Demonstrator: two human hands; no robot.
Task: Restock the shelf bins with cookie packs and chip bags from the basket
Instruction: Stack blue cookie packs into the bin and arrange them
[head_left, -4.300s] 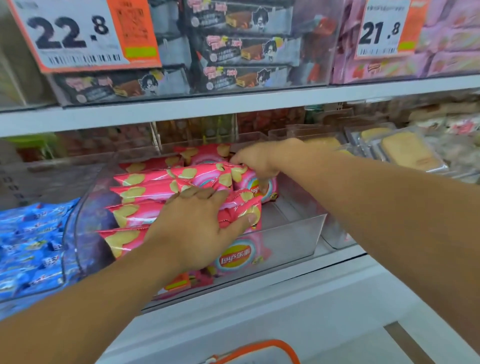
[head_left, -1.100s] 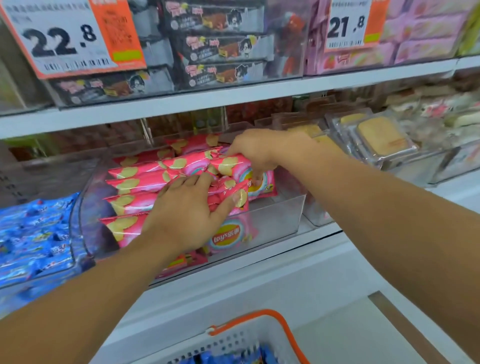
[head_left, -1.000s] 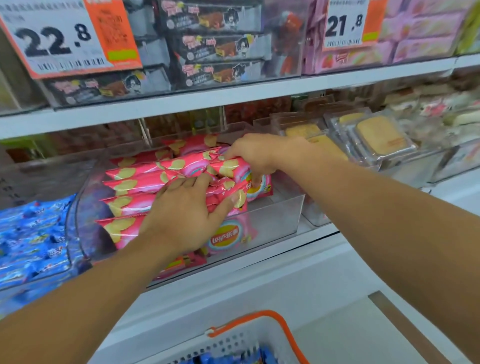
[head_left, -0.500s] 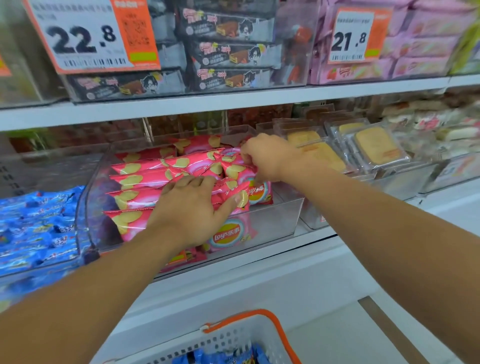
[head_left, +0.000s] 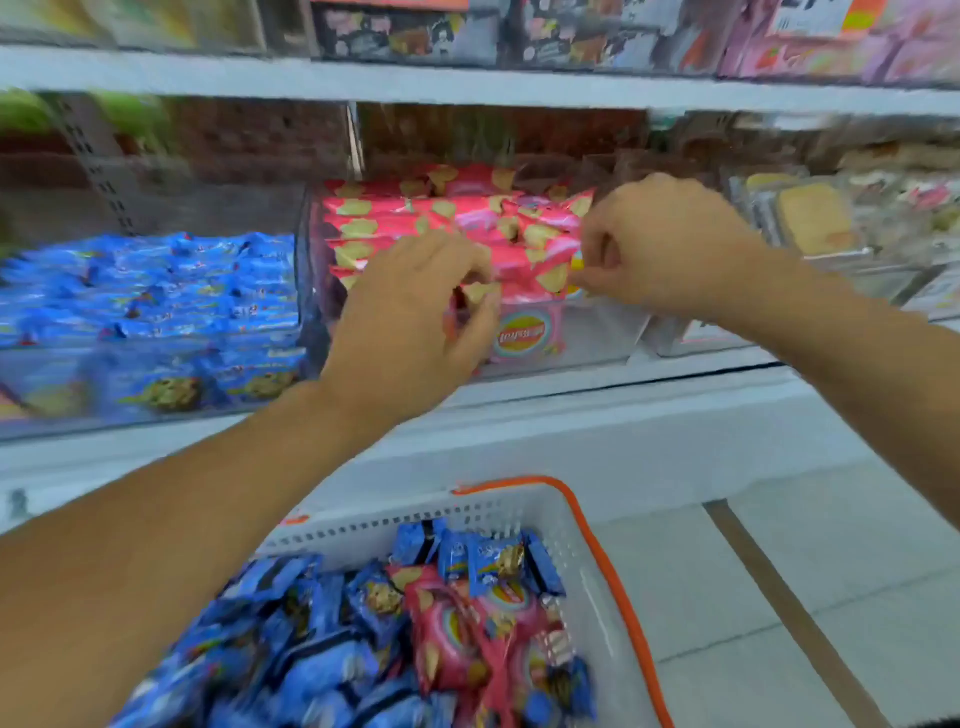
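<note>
Pink chip bags (head_left: 524, 249) stand packed in rows in a clear shelf bin (head_left: 608, 338) at the centre. My left hand (head_left: 410, 317) hovers over the front bags, fingers curved and apart, holding nothing. My right hand (head_left: 660, 249) is curled at the right end of the rows, thumb and fingers pinched on a corner of a pink chip bag. Below, a white basket with an orange rim (head_left: 602, 551) holds several blue cookie packs (head_left: 322, 670) and a few pink chip bags (head_left: 457, 639). The picture is blurred by motion.
A bin of blue cookie packs (head_left: 156, 291) sits left of the chip bin. Clear trays of yellow cakes (head_left: 815, 218) are to the right. An upper shelf edge (head_left: 467, 88) runs overhead. Tiled floor (head_left: 779, 597) lies right of the basket.
The view has dropped and swung left, so the basket's contents show. My left hand has lifted from lying flat on the bags. My right hand has curled tighter at the bags' right end.
</note>
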